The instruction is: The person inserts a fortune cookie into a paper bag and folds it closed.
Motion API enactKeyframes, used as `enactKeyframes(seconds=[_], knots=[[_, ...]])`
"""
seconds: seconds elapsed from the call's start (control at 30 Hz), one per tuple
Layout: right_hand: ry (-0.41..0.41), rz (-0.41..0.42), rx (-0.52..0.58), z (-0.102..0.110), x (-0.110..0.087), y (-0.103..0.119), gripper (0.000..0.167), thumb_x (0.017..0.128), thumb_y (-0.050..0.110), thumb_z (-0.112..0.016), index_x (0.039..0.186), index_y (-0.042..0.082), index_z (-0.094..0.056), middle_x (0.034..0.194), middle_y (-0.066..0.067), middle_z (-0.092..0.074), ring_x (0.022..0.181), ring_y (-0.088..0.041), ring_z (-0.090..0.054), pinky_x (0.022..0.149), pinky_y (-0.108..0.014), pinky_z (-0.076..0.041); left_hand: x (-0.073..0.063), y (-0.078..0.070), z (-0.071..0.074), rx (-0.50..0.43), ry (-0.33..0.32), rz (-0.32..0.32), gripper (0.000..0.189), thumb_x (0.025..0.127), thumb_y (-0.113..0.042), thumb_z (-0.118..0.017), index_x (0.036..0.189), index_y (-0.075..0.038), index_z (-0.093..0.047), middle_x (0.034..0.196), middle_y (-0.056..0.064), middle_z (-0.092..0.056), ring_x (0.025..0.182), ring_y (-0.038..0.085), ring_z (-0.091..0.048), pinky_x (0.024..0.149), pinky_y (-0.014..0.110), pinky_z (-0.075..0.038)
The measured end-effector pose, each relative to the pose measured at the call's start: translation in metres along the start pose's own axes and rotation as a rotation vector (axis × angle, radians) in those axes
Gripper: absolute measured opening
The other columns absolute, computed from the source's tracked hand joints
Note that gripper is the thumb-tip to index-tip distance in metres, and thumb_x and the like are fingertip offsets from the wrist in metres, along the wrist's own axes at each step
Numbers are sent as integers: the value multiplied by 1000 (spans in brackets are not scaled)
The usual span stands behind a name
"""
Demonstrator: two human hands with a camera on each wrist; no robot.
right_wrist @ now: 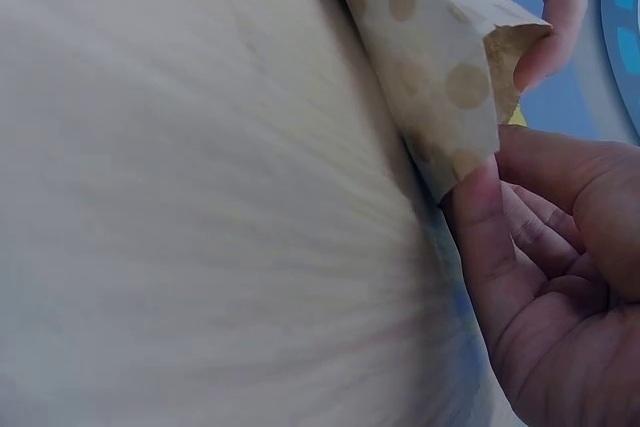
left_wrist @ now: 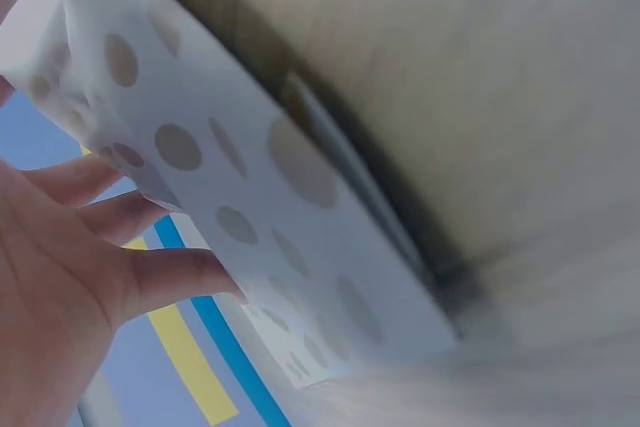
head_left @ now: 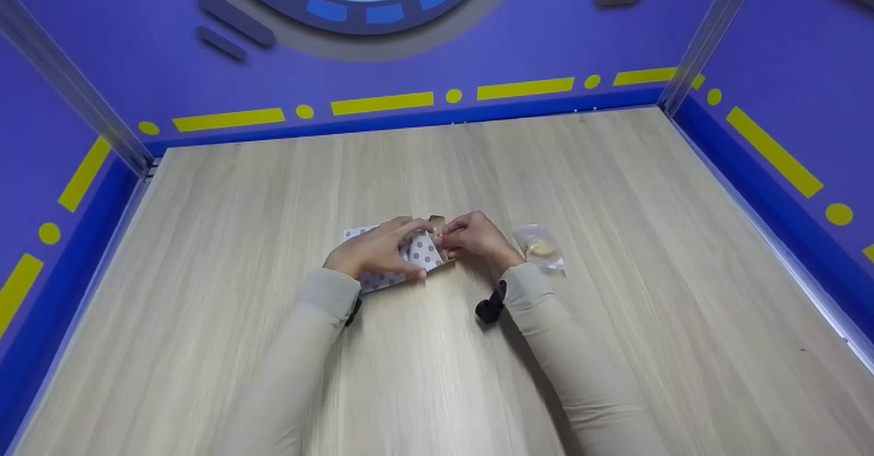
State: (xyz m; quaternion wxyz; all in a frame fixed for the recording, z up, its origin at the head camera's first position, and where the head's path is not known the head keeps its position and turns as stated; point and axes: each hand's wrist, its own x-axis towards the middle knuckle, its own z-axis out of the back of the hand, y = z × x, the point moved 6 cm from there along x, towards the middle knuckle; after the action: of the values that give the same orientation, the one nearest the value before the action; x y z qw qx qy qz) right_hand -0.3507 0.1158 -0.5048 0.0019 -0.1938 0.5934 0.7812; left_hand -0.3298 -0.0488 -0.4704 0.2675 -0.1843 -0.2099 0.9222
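dotted bag (head_left: 425,251), spanned by curved left grip (head_left: 379,249)

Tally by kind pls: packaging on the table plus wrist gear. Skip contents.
Dotted bag: 1
Clear packet: 1
Black wrist units: 2
Total: 4
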Motion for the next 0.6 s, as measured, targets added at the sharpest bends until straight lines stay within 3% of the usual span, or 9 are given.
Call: enactKeyframes(seconds=[0.2, 0.47, 0.6], knots=[[1, 16, 18, -5, 1, 0, 17, 83, 0, -70, 96, -10, -67, 67, 0, -65, 55, -6, -62, 56, -17, -53, 1, 1, 2, 2, -30, 5, 79, 73, -52, -78, 139, -39, -38, 146, 6, -41, 115, 22, -48, 93, 44, -46], [-49, 66, -112, -5, 0, 2, 16, 81, 8, -73, 92, -3, -72, 71, 5, -64, 60, -4, -57, 56, -15, -46, -1, 3, 4, -36, -66, -4, 77, 71, -51, -78, 136, -38, -39, 139, 5, -45, 109, 22, -49, 88, 41, -46], [-51, 60, -76, -8, 0, 3, 15, 81, 5, -71, 93, -5, -71, 70, 2, -64, 59, -5, -58, 56, -17, -49, -2, 3, 3, -54, -67, -14, 77, 72, -48, -79, 136, -38, -39, 140, 4, -45, 108, 22, -49, 88, 40, -46]])
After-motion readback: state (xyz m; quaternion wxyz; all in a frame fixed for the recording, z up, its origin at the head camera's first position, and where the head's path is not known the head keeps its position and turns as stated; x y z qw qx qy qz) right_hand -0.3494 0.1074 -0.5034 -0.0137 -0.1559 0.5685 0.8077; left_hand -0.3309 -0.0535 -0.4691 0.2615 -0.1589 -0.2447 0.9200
